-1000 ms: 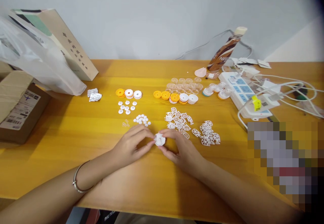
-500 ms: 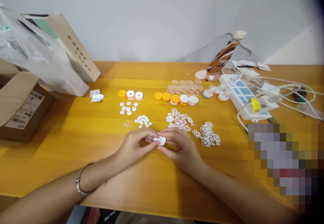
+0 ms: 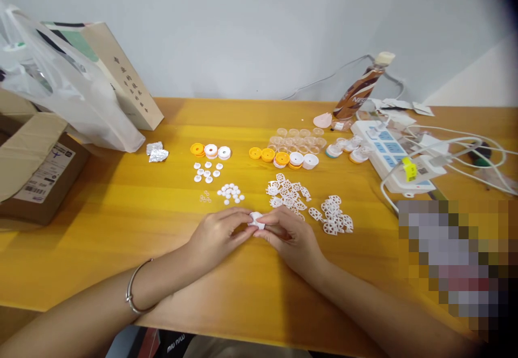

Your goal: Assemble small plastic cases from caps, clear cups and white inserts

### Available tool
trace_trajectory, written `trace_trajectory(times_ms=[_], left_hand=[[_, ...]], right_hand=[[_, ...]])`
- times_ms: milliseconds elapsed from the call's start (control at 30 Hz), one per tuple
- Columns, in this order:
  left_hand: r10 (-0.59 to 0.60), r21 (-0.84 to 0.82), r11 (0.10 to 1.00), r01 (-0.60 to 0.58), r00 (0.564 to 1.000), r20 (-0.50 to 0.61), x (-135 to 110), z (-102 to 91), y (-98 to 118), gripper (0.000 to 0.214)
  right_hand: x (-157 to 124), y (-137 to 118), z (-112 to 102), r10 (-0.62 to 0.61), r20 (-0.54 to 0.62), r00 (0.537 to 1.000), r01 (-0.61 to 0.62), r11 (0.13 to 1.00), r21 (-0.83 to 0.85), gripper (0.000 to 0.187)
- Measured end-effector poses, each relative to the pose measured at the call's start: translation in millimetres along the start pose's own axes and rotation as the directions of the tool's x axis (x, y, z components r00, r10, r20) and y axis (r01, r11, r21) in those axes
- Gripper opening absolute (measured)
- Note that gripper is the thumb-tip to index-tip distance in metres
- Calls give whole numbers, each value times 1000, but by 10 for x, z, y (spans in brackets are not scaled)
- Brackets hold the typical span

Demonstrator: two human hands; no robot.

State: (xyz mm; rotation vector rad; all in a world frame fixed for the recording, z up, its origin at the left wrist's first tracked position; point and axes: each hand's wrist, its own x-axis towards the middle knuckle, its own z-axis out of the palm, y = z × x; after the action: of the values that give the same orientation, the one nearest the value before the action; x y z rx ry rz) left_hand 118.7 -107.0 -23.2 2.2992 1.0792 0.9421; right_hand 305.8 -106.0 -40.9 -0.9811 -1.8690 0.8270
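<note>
The person's left hand and right hand meet over the table, and the fingers of both are closed on one small white plastic part, pinched between the tips so that I can't make out its whole shape. Just past the fingers, slightly left, sits a cluster of little white caps; tiny clear rings lie left of those, and loose white discs farther off. Straight beyond the right hand's fingers is a heap of white wheel-shaped pieces, with a second heap to their right. Farther away from the fingers I see a row of yellow and white lids, clear cups behind it, and, off to the left, more stacked lids near some crumpled foil. Well to the right of the fingers are a power strip and a brown bottle; a cardboard box stands well to their left.
</note>
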Motion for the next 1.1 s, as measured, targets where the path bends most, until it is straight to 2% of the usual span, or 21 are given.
trace_trajectory(times_ms=[167, 267, 433, 567, 667, 900, 1100], left_hand=[[-135, -43, 990, 137, 990, 47, 19, 17, 3, 9], [-175, -83, 980, 179, 983, 52, 21, 15, 10, 11], [-183, -122, 974, 190, 981, 64, 24, -9, 14, 8], [-162, -97, 981, 169, 984, 78, 35, -10, -1, 5], [-136, -74, 987, 140, 989, 58, 39, 7, -2, 6], [-86, -34, 996, 88, 995, 40, 28, 12, -3, 11], [-4, 1, 1000, 4, 1000, -8, 16, -29, 21, 11]], right_hand=[[-3, -7, 3, 31, 18, 999, -31, 999, -14, 12], [-3, -13, -2, 51, 29, 998, -52, 999, 6, 12], [-10, -12, -2, 16, 61, 998, -19, 999, 43, 17], [-7, -37, -2, -63, 84, 995, 65, 998, -27, 20], [0, -51, 0, -68, 77, 995, 73, 996, -60, 19], [-1, -36, 15, 41, 46, 998, -40, 999, -29, 13], [-17, -7, 24, 197, 74, 978, -209, 948, 239, 11]])
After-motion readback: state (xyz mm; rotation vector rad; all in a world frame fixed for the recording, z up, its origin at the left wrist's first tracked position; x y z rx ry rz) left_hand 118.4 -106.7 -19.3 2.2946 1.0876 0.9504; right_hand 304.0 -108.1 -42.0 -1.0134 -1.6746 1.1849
